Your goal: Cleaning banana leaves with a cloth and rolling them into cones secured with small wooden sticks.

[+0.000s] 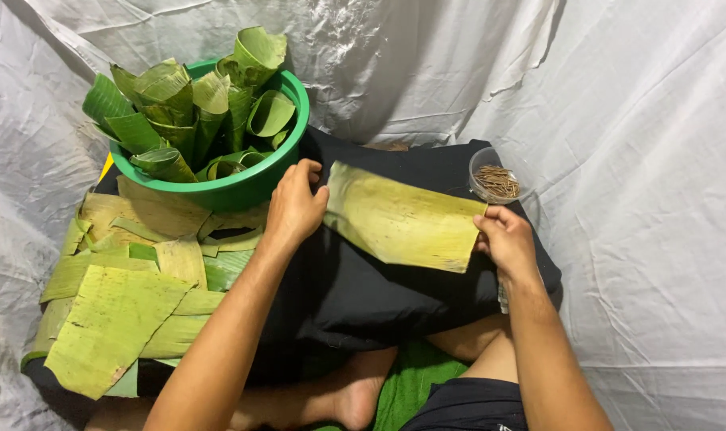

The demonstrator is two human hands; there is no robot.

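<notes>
While both hands pinch its ends, a yellow-green rectangular banana-leaf strip (400, 220) stretches flat above the black cloth (355, 295).
Left hand (293, 209) grips the left edge, right hand (505, 241) the right; thumbs apparently on top, beside a green plastic basin (247, 187).

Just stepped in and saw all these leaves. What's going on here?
A person sits on the floor holding a leaf piece flat over a black cloth, the left hand gripping one end and the right hand the other. A green basin behind the left hand is full of rolled leaf cones. Flat cut leaves are stacked to the left, and a small clear cup of sticks sits by the right hand.
</notes>
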